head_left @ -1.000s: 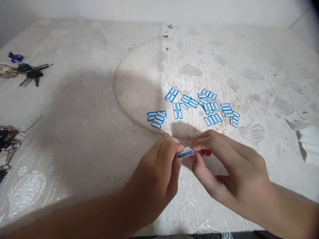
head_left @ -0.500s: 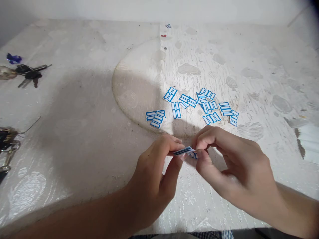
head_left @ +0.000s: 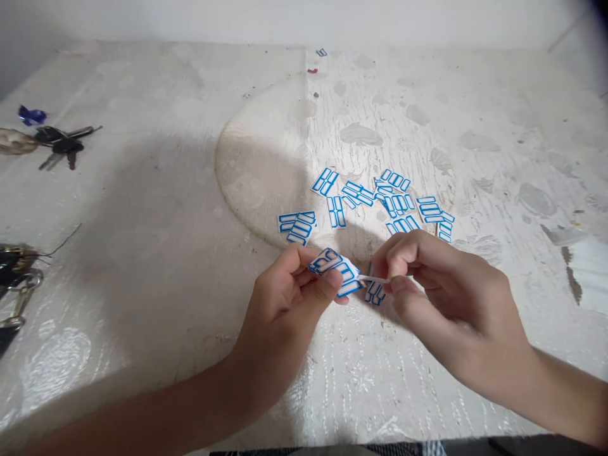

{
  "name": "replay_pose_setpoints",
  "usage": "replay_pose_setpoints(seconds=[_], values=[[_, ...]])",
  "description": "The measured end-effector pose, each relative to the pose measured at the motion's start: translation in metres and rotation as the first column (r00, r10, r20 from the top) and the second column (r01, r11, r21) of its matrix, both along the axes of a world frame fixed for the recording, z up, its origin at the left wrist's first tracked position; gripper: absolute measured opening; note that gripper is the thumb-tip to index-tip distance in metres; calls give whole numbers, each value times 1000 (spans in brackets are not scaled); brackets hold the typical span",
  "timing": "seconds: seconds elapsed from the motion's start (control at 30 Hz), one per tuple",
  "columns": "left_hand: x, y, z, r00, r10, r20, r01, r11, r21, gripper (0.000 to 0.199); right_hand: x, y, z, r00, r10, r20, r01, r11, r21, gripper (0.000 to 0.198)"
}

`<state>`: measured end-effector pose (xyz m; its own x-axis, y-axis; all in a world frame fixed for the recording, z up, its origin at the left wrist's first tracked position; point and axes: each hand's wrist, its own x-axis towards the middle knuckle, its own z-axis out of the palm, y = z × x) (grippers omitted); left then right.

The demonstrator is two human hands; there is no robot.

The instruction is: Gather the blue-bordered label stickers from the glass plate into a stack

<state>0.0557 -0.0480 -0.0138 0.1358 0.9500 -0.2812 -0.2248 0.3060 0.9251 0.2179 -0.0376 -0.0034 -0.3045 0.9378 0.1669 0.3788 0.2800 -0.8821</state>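
My left hand [head_left: 280, 316] pinches a small blue-and-white printed sticker sheet [head_left: 350, 285] between thumb and fingers, its face turned up. Whether there are more pieces under it I cannot tell. A thin white strip [head_left: 373, 278] runs from the sheet's right edge to my right hand [head_left: 456, 323], whose thumb and index finger are closed on its end. Just below the strip, another blue-and-white piece [head_left: 375, 293] shows between the hands. Beyond the hands, several similar sticker pieces [head_left: 336, 211] lie scattered and partly overlapping on the table.
On the pale patterned table cover [head_left: 156, 304], keys [head_left: 61, 142] and a blue scrap [head_left: 31, 116] lie at the left. A metal clasp [head_left: 23, 294] sits at the left edge. A small red scrap [head_left: 312, 71] is at the back. The cover is torn at the right.
My left hand has turned the sheet from edge-on to face up. My right hand has drawn slightly right, and a longer white strip shows between the hands.
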Motion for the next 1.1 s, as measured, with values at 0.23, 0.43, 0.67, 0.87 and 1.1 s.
replay_pose_setpoints(seconds=[0.23, 0.43, 0.67, 0.87, 1.1], values=[[-2, 3, 0, 998, 41, 55, -37, 997, -64, 10, 4, 2, 1, 992, -34, -125, 40, 998, 48, 14], [-1, 4, -2, 999, -27, 29, 28, 999, -40, 11, 1, 4, -4, 950, -138, -280, 123, 990, -70, 10], [0, 0, -6, 989, -150, 15, 150, 988, -27, 11, -6, 6, -4, 922, -63, -383, -16, 980, -200, 19], [-2, -5, -6, 973, -228, -38, 226, 973, -42, 13, -6, 9, -4, 875, -16, -485, -130, 955, -266, 17], [-1, -5, -7, 959, -284, -18, 282, 957, -63, 10, -5, 12, -9, 895, 18, -446, -142, 959, -246, 16]])
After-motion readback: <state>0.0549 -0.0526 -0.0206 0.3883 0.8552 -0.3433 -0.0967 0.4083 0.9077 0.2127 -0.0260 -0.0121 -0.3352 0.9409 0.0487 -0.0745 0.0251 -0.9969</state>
